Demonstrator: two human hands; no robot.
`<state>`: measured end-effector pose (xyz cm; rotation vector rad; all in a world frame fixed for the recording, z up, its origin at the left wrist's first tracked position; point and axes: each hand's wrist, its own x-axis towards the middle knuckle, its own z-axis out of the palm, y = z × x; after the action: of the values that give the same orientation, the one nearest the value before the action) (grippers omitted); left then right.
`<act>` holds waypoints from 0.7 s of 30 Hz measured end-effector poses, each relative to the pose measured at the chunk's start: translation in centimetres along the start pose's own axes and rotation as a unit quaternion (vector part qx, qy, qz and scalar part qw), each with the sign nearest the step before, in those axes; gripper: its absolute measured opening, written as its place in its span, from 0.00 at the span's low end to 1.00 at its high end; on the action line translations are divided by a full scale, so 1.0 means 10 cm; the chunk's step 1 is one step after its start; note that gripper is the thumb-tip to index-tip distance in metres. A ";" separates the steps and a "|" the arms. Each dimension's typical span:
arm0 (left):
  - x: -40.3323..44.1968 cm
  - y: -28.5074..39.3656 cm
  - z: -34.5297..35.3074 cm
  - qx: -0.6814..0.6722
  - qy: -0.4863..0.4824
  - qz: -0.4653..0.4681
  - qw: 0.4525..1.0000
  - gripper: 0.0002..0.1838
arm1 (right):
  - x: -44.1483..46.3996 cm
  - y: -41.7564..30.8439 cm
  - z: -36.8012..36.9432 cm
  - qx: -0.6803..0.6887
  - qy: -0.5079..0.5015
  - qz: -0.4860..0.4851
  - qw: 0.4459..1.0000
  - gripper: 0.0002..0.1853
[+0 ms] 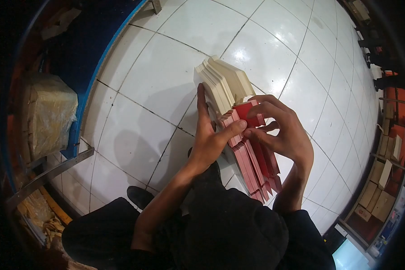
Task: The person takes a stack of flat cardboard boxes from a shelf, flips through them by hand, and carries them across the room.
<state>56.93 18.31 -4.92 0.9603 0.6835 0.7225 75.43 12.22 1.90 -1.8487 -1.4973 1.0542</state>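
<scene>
A thick bundle of folded card pieces stands out in front of me over the floor, cream-coloured pieces point(231, 78) at the far end and red and pink pieces point(249, 166) at the near end. My left hand point(209, 139) grips the bundle's left side, fingers stretched along it and thumb across the pink edges. On the right, my right hand point(285, 128) has curled fingers around a red card piece point(245, 109) where the two colours meet. Its thumb tip is close to my left thumb. What supports the bundle underneath is hidden.
White tiled floor point(171, 58) lies all around. At left stands a blue table point(94, 81) with a plastic-wrapped package point(51, 114) beside it. Shelves with cardboard boxes point(369, 193) line the right edge. Dark shoes of people show at the upper right.
</scene>
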 end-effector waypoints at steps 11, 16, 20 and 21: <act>-0.01 0.03 0.02 -0.007 -0.001 -0.006 1.000 0.65 | 0.00 0.03 -0.02 -0.006 -0.007 -0.012 1.000 0.20; -0.01 0.01 0.01 -0.006 0.002 -0.011 1.000 0.65 | 0.00 0.02 -0.02 -0.003 -0.007 -0.002 1.000 0.20; 0.00 0.00 0.00 0.003 -0.001 0.000 1.000 0.66 | 0.01 0.02 -0.03 0.010 -0.008 -0.002 1.000 0.18; 0.01 0.00 -0.01 0.006 -0.003 0.003 1.000 0.66 | 0.01 0.01 -0.03 0.016 -0.007 -0.001 1.000 0.17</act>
<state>56.91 18.39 -4.97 0.9760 0.6807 0.7209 75.73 12.28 1.94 -1.8206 -1.4831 1.0862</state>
